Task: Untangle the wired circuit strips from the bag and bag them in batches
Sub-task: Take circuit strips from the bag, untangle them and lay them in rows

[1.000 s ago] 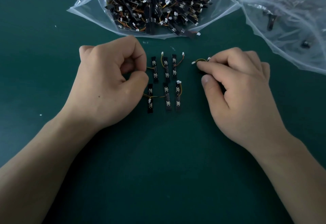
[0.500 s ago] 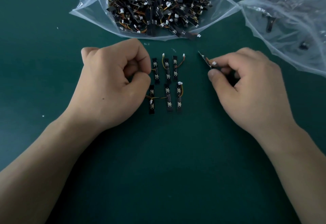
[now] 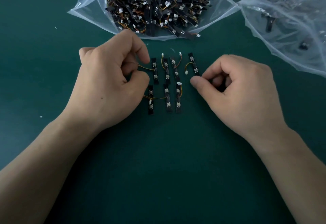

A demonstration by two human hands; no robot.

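The dark green surface runs out of view on every side. Its widest bare stretch lies toward 6 o'clock, between the two forearms, with more at 9 o'clock, dotted with small white flecks.

Seven short black circuit strips with orange-yellow wires and white plugs lie flat just above centre, four in the far row and three in the near row, set side by side with narrow gaps. The hands close them in from 9 and 3 o'clock.

The left hand is curled. The wire of the far-left strip runs into the gap between thumb and forefinger, but I cannot tell whether it is gripped. The right hand is curled and holds nothing, its forefinger tip at the near end of the far-right strip and its thumb just below.

At 12 o'clock a wide clear plastic bag holds a dense tangled heap of the same strips. Its near edge lies just beside the left knuckles. At 2 o'clock a second clear plastic bag touches it and holds only a few dark pieces.
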